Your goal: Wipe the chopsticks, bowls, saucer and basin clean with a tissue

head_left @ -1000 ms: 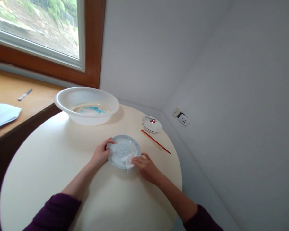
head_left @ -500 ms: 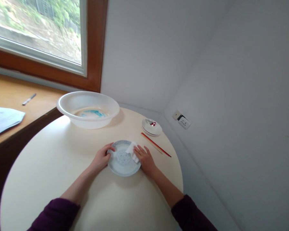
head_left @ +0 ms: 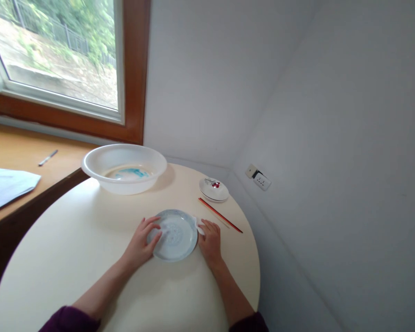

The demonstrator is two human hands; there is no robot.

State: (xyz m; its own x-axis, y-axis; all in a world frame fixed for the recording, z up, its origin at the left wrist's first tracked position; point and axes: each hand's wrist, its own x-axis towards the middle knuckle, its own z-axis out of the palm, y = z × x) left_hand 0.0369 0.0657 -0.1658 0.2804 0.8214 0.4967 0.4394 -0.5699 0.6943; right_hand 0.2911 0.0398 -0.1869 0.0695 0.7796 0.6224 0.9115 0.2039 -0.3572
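Observation:
A pale blue-grey plate (head_left: 173,235) with a patterned centre lies on the round table in front of me. My left hand (head_left: 143,240) grips its left rim, thumb and fingers curled over the edge. At the plate's right edge, my right hand (head_left: 210,240) is closed on a white tissue (head_left: 198,227), part of which is hidden under the fingers. Behind that hand lie a red chopstick (head_left: 221,215) and a thin light-coloured stick beside it. Farther back is a small white dish (head_left: 213,189) with a red and dark design.
A translucent white basin (head_left: 124,182) stands at the back left, with something blue in its bottom. Left of the round table (head_left: 72,240), a wooden desk (head_left: 65,159) holds a pen (head_left: 48,157) and papers (head_left: 10,186). A wall socket (head_left: 262,180) is at the right.
My right hand has drawn the tissue from the plate's surface out to its right edge. The left hand's fingers have spread farther over the rim. The whole view has shifted slightly.

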